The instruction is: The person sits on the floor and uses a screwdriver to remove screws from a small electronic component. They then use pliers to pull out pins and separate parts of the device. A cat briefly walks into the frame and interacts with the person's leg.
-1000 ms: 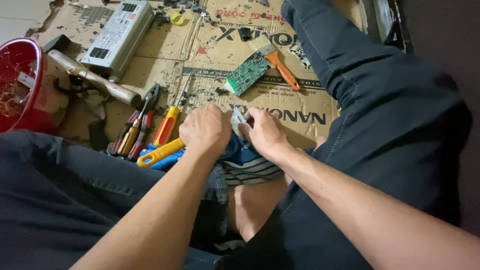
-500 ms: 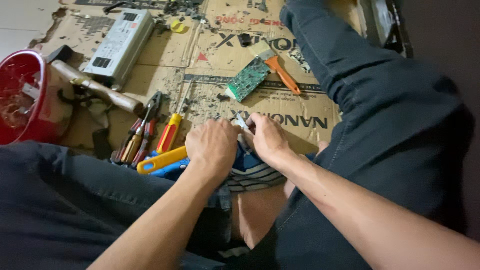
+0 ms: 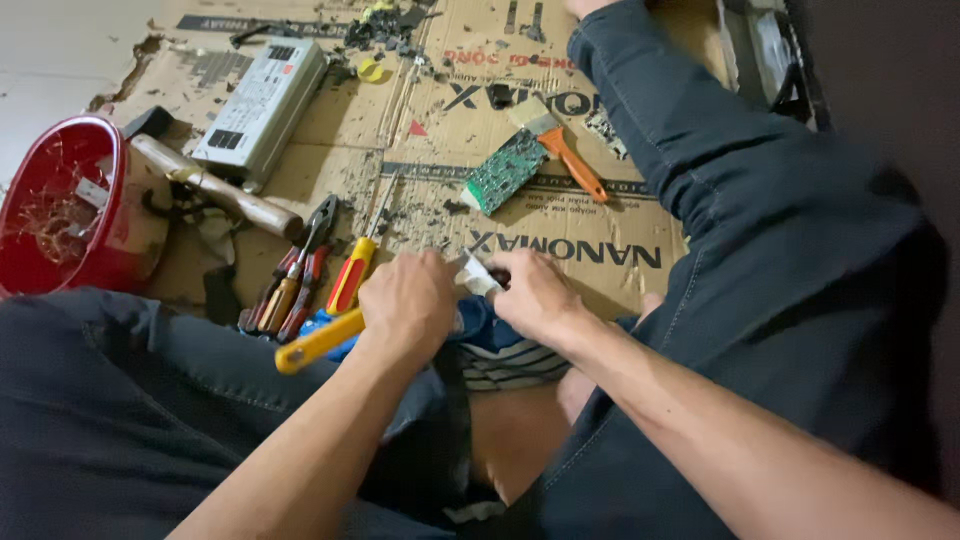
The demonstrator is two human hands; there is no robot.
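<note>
I sit on flattened cardboard (image 3: 560, 215) with my legs spread. My left hand (image 3: 408, 303) and my right hand (image 3: 533, 295) meet in front of me, both pinching a small pale grey part (image 3: 478, 275) between their fingertips. What the part is cannot be made out. Under my hands lies a blue and striped cloth (image 3: 500, 350). A yellow-handled tool (image 3: 320, 341) sticks out from below my left wrist.
Left of my hands lie pliers (image 3: 295, 280), a red-and-yellow screwdriver (image 3: 352, 272) and a wooden-handled hammer (image 3: 215, 185). A red bowl (image 3: 60, 205) stands far left. Farther off are a grey metal box (image 3: 262, 108), a green circuit board (image 3: 506, 170) and an orange-handled brush (image 3: 560, 145).
The view has drifted, so both hands sit slightly lower and to the right in the frame. They stay together on the small part.
</note>
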